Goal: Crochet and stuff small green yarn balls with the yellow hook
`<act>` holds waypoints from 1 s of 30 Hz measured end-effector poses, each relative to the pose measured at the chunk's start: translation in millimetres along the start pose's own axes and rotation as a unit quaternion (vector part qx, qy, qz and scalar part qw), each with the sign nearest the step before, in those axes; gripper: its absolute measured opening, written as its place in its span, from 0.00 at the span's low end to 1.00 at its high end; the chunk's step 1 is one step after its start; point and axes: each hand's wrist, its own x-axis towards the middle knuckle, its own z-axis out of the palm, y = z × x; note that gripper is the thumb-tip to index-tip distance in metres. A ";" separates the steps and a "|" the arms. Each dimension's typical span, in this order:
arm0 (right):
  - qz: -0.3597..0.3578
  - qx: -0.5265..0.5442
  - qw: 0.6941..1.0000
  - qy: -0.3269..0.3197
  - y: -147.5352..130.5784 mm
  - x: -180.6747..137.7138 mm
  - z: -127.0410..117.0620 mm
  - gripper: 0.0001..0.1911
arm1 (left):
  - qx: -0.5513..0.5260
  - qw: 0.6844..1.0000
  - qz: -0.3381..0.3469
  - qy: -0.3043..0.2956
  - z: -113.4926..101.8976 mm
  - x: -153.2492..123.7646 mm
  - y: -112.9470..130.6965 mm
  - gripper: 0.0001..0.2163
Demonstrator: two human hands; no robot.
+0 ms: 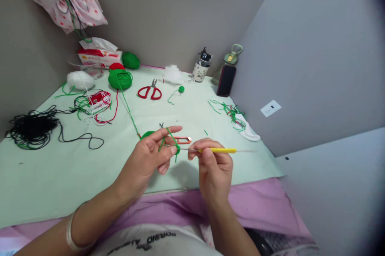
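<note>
My left hand point(152, 155) pinches a small green crochet piece point(177, 149), with green yarn point(128, 107) looped over its outstretched index finger. The strand runs back across the table to a green yarn ball point(120, 78). My right hand point(212, 163) grips a yellow-handled crochet hook point(218, 150) whose metal tip points left into the green piece. Both hands hover just above the pale green table point(75, 167) near its front edge.
Red scissors point(149, 91), a white yarn ball point(80, 80), black yarn tangle point(31, 127), red and white yarn tangle point(96, 101), tissue box point(99, 57), a cup point(201, 70), a dark phone point(226, 80) and yarn scraps point(231, 111) lie around. Grey walls close in on the right and back.
</note>
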 end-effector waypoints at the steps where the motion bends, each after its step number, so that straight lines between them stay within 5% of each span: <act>1: 0.003 0.003 1.000 -0.005 0.6 0.3 1.7 0.08 | 0.007 1.000 0.003 -0.005 0.8 0.1 -1.9 0.19; 10: -0.059 -0.106 0.992 -0.019 1.8 0.6 4.3 0.08 | -0.001 1.000 -0.005 -0.009 2.8 1.3 -3.0 0.22; 14: -0.012 -0.035 0.999 -0.034 4.0 3.3 -0.8 0.09 | -0.058 0.995 -0.062 -0.043 -1.0 0.9 1.1 0.27; 20: 0.080 0.117 0.990 -0.026 0.9 12.4 -8.4 0.10 | -0.109 0.977 -0.124 -0.133 -5.7 -0.3 6.8 0.16; 23: 0.082 0.113 0.990 -0.036 0.9 11.4 -6.4 0.10 | -0.083 0.987 -0.086 -0.111 -2.6 -2.0 4.2 0.16; 30: -0.056 -0.098 0.993 -0.037 1.0 -1.1 5.9 0.11 | 0.050 0.998 0.035 -0.006 2.5 -0.8 -9.1 0.16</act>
